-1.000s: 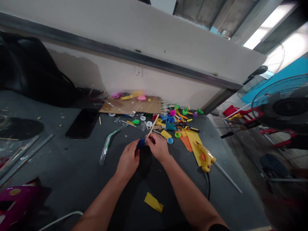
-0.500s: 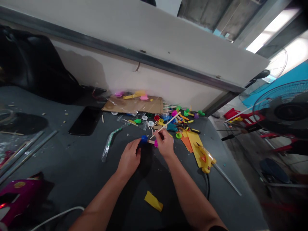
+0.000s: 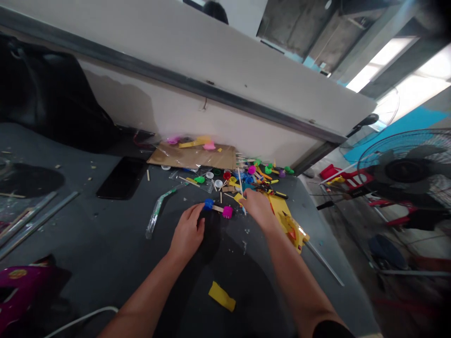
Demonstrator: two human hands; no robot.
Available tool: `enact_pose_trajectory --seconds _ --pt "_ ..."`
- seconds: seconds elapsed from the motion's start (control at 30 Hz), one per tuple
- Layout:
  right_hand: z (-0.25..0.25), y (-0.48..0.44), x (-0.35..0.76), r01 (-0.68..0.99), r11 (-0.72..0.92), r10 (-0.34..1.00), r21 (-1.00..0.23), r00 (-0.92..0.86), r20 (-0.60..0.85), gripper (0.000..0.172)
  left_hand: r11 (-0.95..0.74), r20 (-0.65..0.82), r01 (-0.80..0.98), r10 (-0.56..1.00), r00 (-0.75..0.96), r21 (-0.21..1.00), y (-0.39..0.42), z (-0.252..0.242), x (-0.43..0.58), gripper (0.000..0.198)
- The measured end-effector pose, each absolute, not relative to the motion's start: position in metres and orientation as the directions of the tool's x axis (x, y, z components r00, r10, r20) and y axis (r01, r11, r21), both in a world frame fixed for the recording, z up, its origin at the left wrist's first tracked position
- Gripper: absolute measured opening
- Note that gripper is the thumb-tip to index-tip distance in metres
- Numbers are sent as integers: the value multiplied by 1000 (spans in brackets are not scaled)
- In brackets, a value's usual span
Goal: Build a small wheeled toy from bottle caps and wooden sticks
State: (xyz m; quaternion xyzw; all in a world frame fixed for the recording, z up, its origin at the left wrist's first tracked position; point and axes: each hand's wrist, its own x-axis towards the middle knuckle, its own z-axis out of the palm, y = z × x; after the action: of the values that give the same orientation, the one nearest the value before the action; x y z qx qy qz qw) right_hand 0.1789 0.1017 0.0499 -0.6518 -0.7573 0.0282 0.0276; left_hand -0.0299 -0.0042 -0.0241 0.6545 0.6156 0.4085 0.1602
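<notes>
My left hand is closed, its fingertips at a blue plastic piece. A short flat wooden stick joins the blue piece to a magenta plastic piece, all just above or on the dark table. To the right, my right hand pinches a thin pale stick, which points up and away over the scattered parts; its fingertips are partly hidden. A yellow paper strip lies under the fingers.
Coloured caps, sticks and a cardboard sheet lie along the back wall. A yellow glue gun rests at right, a black phone at left. A clear bent tube and a yellow scrap are near my arms.
My right hand has moved right, away from the magenta piece, which now shows fully. The thin stick has swung from slanting right to nearly upright. My left hand has barely moved.
</notes>
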Motion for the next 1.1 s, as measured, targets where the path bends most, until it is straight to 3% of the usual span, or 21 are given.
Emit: enact_pose_trajectory --seconds 0.1,0.17,0.5,0.6,0.7,0.77,1.1 --pt "48 110 155 974 220 975 -53 -218 41 20 -175 320 675 943 -95 717 -3 -26 -30 42" --pt "42 117 136 961 265 963 -81 -269 -33 19 -166 313 675 944 -101 719 -3 -27 -31 42" --pt "28 140 120 938 261 951 -227 -291 -109 8 -200 359 695 929 -89 690 -3 -27 -30 44" --pt "27 125 129 874 259 958 -412 -287 -8 11 -225 356 707 934 -40 670 -4 -25 -29 48" --pt "17 107 132 615 317 939 -721 -310 149 9 -250 349 722 937 12 645 -5 -23 -28 52" --pt "10 97 131 481 346 919 -805 -346 188 9 -260 349 733 937 33 629 -5 -22 -28 54" --pt "5 86 129 603 395 907 -693 -374 191 7 -261 332 740 942 54 620 -4 -22 -29 53"
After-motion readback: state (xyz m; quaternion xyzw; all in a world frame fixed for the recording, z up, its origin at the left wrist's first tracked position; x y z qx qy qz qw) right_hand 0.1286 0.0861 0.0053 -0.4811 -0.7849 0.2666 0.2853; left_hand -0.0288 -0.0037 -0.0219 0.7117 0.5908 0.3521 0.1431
